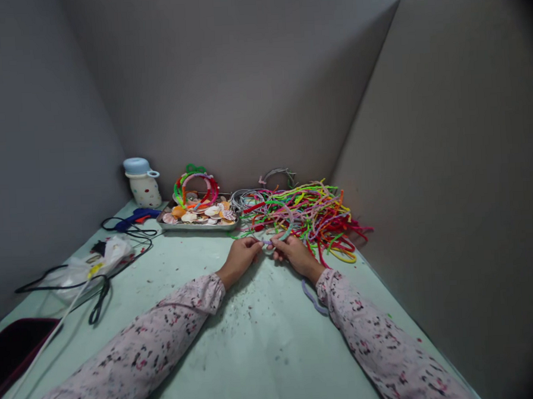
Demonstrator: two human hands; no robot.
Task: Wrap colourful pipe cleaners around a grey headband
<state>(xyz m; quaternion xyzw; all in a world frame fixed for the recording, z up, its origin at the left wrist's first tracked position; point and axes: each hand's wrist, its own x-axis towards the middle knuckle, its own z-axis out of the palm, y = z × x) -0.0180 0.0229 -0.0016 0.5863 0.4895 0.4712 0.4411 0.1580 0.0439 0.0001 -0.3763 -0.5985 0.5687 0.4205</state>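
Above the table, both hands meet at a thin curved hoop (289, 217), which looks like a headband partly wrapped in pale fuzzy pipe cleaner. My left hand (240, 257) pinches a short purple pipe cleaner section (267, 243) between thumb and fingers. My right hand (298, 256) is closed around the hoop's near end, fingers bent. Exactly how the purple piece joins the hoop is too small to tell. Another length of purple pipe cleaner (314, 298) hangs or lies beside my right wrist. Just beyond my hands spreads a heap of colourful pipe cleaners (316, 212).
A metal tray (200, 227) holds shells, with wrapped headbands (195, 188) standing on them. Bare grey hoops (247, 198) lie beside it. At left are a bottle (143, 185), a blue tool (137, 218), cables, a plastic bag (113, 255) and a dark bin (19, 349). Grey partitions enclose the table.
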